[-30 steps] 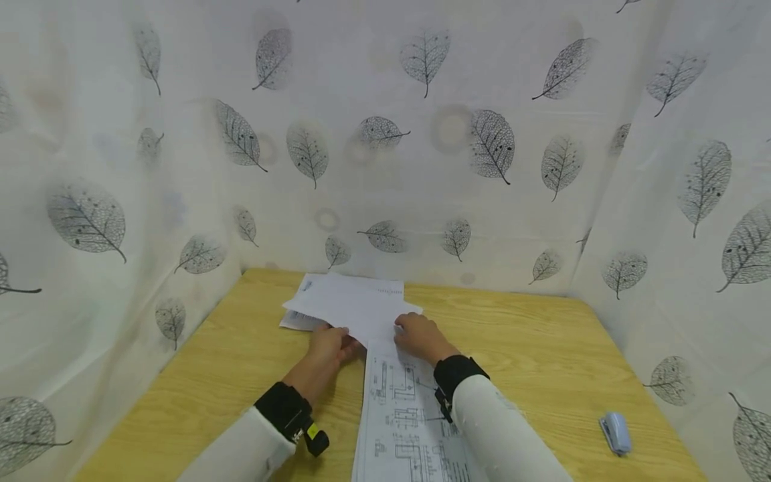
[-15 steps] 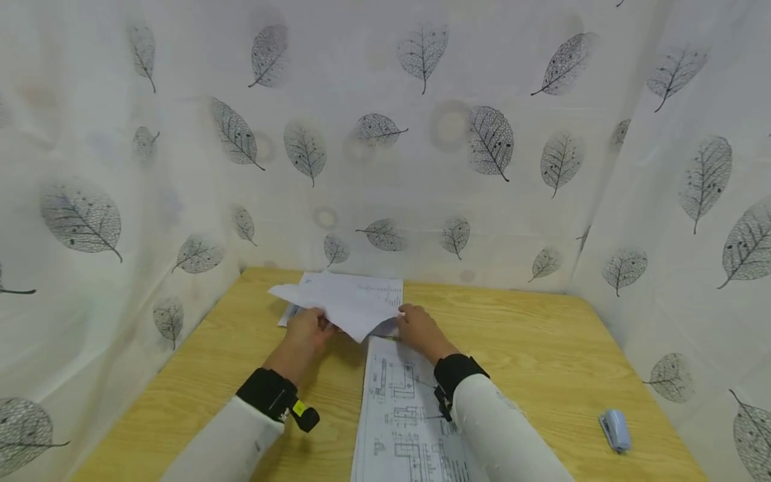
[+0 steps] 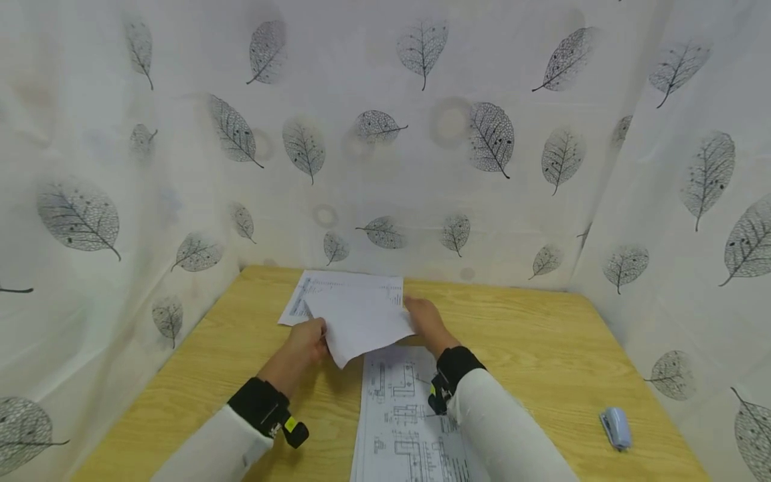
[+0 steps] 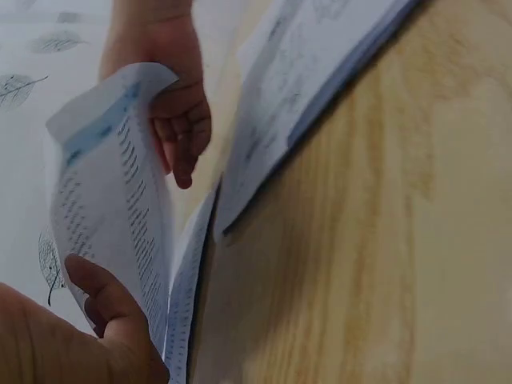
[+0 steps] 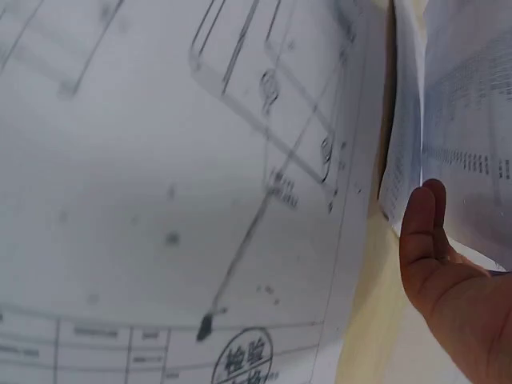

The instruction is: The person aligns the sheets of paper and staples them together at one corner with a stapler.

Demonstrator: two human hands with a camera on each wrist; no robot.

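Note:
A loose paper sheet is raised and tilted above the table, its blank side toward the head camera. My left hand pinches its left edge. At the right edge my right hand holds it between thumb and fingers. Printed columns and a blue band show on the sheet's other face in the left wrist view. Behind and partly under it, printed papers lie flat near the table's back edge. A stack of technical drawings lies in front, partly covered by my right forearm.
A light blue stapler lies on the right side of the wooden table. Curtains with a leaf print enclose the table at the back and both sides.
The sheet has come off the drawings and lifted, uncovering their top edge. Its left corner has swung inward, showing more of the printed papers behind. My left hand has moved slightly left.

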